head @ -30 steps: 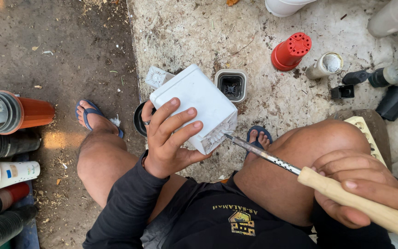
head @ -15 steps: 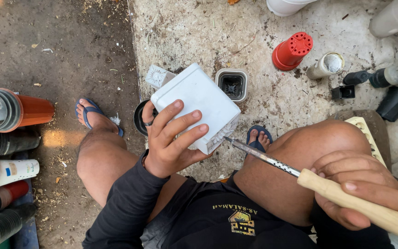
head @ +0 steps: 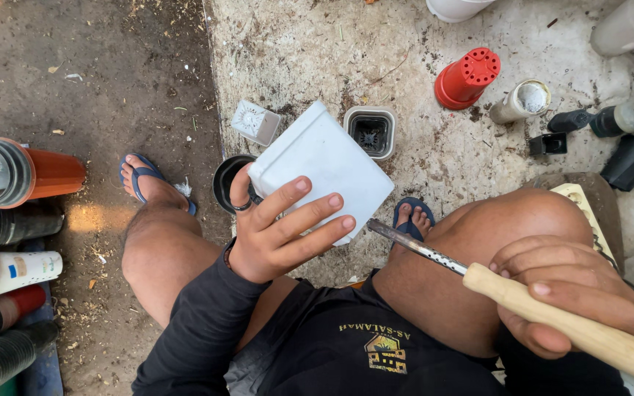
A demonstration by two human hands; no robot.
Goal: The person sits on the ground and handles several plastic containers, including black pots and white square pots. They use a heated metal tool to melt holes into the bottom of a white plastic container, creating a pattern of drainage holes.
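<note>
My left hand (head: 284,231) grips a white square plastic pot (head: 322,165), held bottom up over my lap with my fingers spread across its flat base. My right hand (head: 563,293) rests on my right knee and is closed around the wooden handle of a metal rod tool (head: 420,249). The rod's tip points left and sits right at the pot's lower right edge; whether it touches is unclear.
On the concrete ahead stand a small grey square pot (head: 370,132), a small white square pot (head: 255,122), a black round pot (head: 227,182) and a red perforated pot (head: 467,77). Stacked orange, black and white pots (head: 9,176) lie at the left. Dark pots (head: 629,158) lie at the right.
My left fingers have shifted slightly on the pot's base. The rod and my right hand have hardly moved.
</note>
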